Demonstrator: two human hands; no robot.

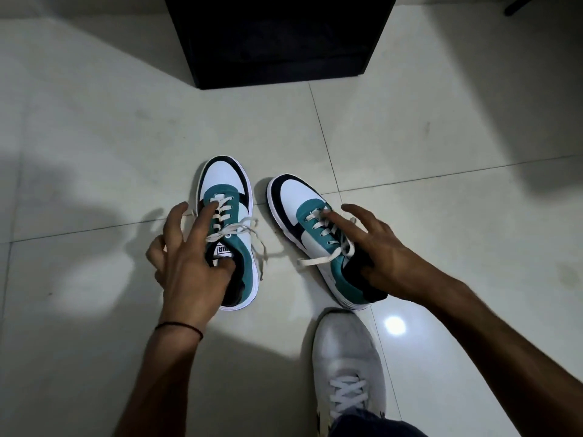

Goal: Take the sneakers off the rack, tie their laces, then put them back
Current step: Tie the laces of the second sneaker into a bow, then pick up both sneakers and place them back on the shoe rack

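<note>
Two white, teal and black sneakers stand on the tiled floor, toes pointing away from me. My left hand (189, 257) grips the left sneaker (225, 190) by its collar, thumb inside the opening and index finger stretched along the laces. My right hand (375, 247) holds the right sneaker (293, 200) the same way, thumb inside the heel opening and index finger on the laces. Cream laces (249, 234) hang loose beside both shoes; whether they are knotted is unclear. The black rack (277, 39) stands ahead at the top of the view.
My own foot in a white sneaker (345, 357) rests on the floor at the lower right, just behind the right sneaker. Glossy pale tiles (94, 137) surround the shoes. A dark object's leg (517, 4) shows at the top right corner.
</note>
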